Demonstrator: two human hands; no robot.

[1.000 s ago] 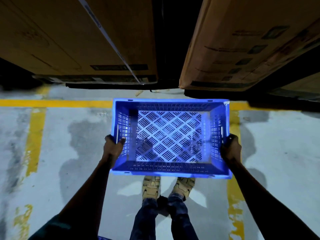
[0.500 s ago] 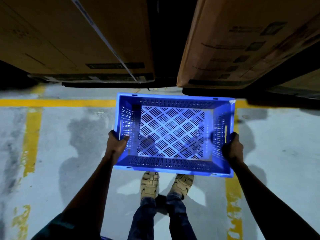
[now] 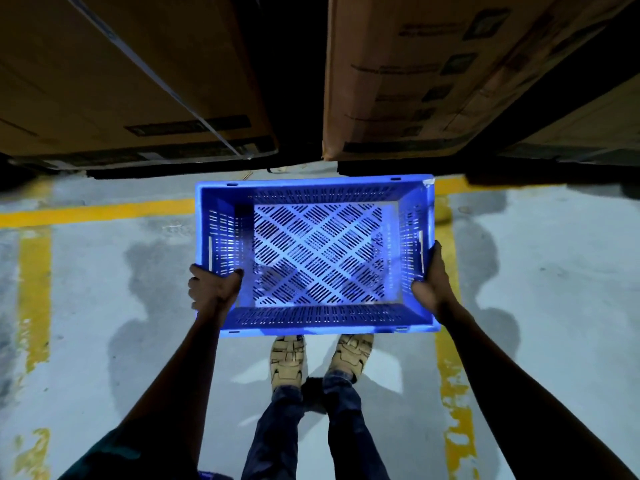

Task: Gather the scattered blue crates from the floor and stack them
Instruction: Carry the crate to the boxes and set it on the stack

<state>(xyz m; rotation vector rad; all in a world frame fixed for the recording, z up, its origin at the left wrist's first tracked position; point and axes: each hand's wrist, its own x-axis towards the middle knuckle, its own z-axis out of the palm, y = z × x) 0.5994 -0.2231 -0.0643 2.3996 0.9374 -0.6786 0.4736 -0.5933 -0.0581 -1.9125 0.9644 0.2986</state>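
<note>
Blue perforated plastic fills the middle of my view: one crate (image 3: 317, 254), empty, held level above the floor (image 3: 104, 306) in front of the sandalled feet (image 3: 289, 362). I have it by the two short ends. My left hand (image 3: 213, 289) is clamped on the left end rim near the near corner, thumb hooked inside the wall and fingers (image 3: 194, 284) curled around the outside. My right hand (image 3: 431, 287) is closed on the right end in the same way, thumb over the rim and the rest pressed to the outer wall.

Judging by the slotted walls and lattice base, I expect it to be light and fairly stiff, though an empty shell like this may twist a little if I pull one corner harder than the other. The plastic looks smooth, so a grip on the flat wall alone could slip; the rolled rim and the handle slots in the end walls are the safer places to take hold, one hand at each end for balance.

Ahead, two large cardboard boxes (image 3: 138, 74) stand close beyond the yellow line (image 3: 97, 212), so I must keep the far rim off them. No other crate or stack shows from here; I judge I am carrying this one toward it.
</note>
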